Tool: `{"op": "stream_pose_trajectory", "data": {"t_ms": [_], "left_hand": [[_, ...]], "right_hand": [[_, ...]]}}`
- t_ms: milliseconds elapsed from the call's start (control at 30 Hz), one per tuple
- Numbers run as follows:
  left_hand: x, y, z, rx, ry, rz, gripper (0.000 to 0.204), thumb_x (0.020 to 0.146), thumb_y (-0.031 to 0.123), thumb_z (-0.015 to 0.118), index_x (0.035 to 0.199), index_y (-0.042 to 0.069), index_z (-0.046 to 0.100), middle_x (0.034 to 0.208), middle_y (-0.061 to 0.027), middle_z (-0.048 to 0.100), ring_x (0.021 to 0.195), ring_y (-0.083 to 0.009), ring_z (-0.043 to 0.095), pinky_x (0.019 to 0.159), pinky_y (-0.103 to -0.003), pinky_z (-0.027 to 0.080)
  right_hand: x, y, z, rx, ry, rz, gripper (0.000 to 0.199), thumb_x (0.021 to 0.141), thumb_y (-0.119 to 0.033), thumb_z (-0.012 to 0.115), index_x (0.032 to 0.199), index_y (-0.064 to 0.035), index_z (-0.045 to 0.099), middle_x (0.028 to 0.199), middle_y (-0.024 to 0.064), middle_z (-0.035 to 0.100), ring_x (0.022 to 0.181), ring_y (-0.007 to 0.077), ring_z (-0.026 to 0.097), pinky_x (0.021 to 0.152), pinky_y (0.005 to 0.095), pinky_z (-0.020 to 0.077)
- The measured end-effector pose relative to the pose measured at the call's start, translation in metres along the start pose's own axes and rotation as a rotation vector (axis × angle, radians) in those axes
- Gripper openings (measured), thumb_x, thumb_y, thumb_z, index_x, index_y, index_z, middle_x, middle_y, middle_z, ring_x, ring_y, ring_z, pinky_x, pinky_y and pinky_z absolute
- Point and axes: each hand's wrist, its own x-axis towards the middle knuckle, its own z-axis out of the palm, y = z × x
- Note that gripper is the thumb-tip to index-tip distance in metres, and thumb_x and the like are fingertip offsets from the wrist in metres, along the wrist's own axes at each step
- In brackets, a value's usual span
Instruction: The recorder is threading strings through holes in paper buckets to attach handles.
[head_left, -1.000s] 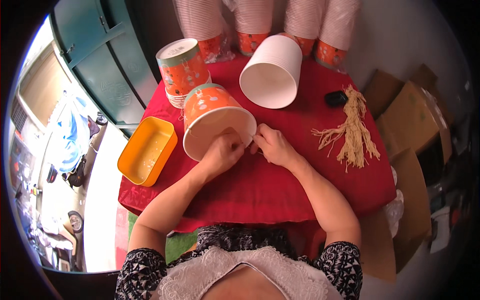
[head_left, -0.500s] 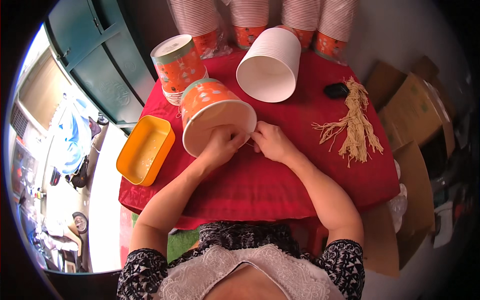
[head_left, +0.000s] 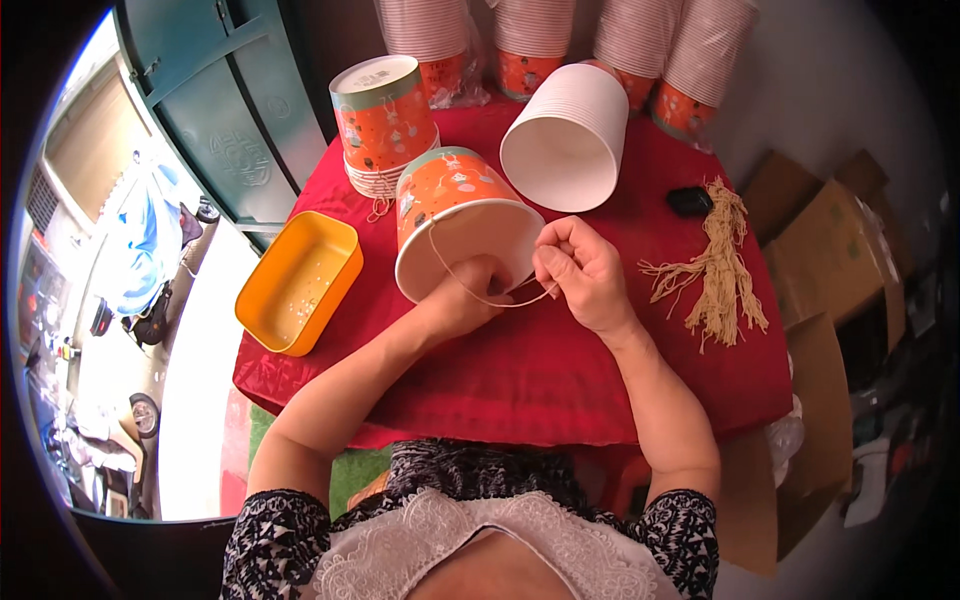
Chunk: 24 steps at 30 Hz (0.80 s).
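Note:
An orange printed paper bucket (head_left: pixel 455 190) lies tilted on the table with its white mouth toward me. My left hand (head_left: pixel 470 295) reaches into that mouth. Its fingers are curled against the inner wall near the right rim, and what they grip is hidden. A thin beige cord (head_left: pixel 522 305) comes from the upper left of the rim and loops across the mouth, passing over my left hand. At its right end, my right hand (head_left: pixel 583 272) pinches it between thumb and fingers, just outside the bucket's right rim.
A yellow tray (head_left: pixel 262 312) stands at left. Behind are upturned orange buckets (head_left: pixel 385 120) with cord at the rims, and a nested white stack (head_left: pixel 565 150) on its side. Bagged stacks (head_left: pixel 530 45) line the back. A beige cord bundle (head_left: pixel 725 265) and black object (head_left: pixel 689 201) lie right.
My right hand has moved right and away from the bucket's rim, drawing the cord into a visible loop. My left hand stays inside the bucket. The whole view has shifted slightly.

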Motion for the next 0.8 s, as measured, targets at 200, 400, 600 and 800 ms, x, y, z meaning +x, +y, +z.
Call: {"op": "stream_pose_trajectory", "data": {"t_ms": [200,400,600,800], "left_hand": [[-0.005,0.0,0.021,-0.094,0.211,0.264,0.015,0.074,0.008,0.07,0.08,-0.003,0.062,0.068,-0.0175,0.061,0.067,-0.0276,0.064,0.059,-0.038,0.047],[-0.009,-0.001,0.015,-0.085,0.156,0.101,0.009,0.082,0.005,0.065,0.084,-0.003,0.061,0.077,-0.018,0.064,0.076,-0.0309,0.065,0.066,-0.039,0.049],[-0.01,-0.008,0.012,-0.128,0.147,0.042,0.011,0.084,0.006,0.066,0.083,-0.004,0.061,0.081,-0.0203,0.065,0.077,-0.0336,0.065,0.067,-0.041,0.05],[-0.01,0.005,0.002,-0.208,0.029,-0.098,0.002,0.087,-0.001,0.057,0.087,0.0,0.055,0.075,-0.0077,0.06,0.065,-0.0161,0.059,0.056,-0.03,0.047]], "right_hand": [[-0.008,-0.002,0.026,-0.342,-0.057,-0.292,0.003,0.095,-0.003,0.058,0.095,-0.0017,0.056,0.077,0.0015,0.06,0.068,0.0078,0.057,0.06,0.024,0.0478],[-0.025,-0.003,0.06,-0.873,-0.353,-1.029,0.017,0.073,-0.002,0.064,0.089,-0.0049,0.058,0.099,0.0103,0.066,0.081,0.0227,0.065,0.063,0.0333,0.0532],[-0.027,0.006,0.052,-0.738,-0.076,-0.901,0.01,0.081,-0.009,0.062,0.089,-0.0042,0.058,0.086,0.0123,0.062,0.069,0.0283,0.062,0.055,0.0386,0.0509],[-0.009,0.047,0.018,-0.883,0.24,-0.333,0.011,0.089,-0.002,0.053,0.098,0.0022,0.058,0.081,0.0238,0.066,0.074,0.0392,0.067,0.06,0.0459,0.0536]]}}
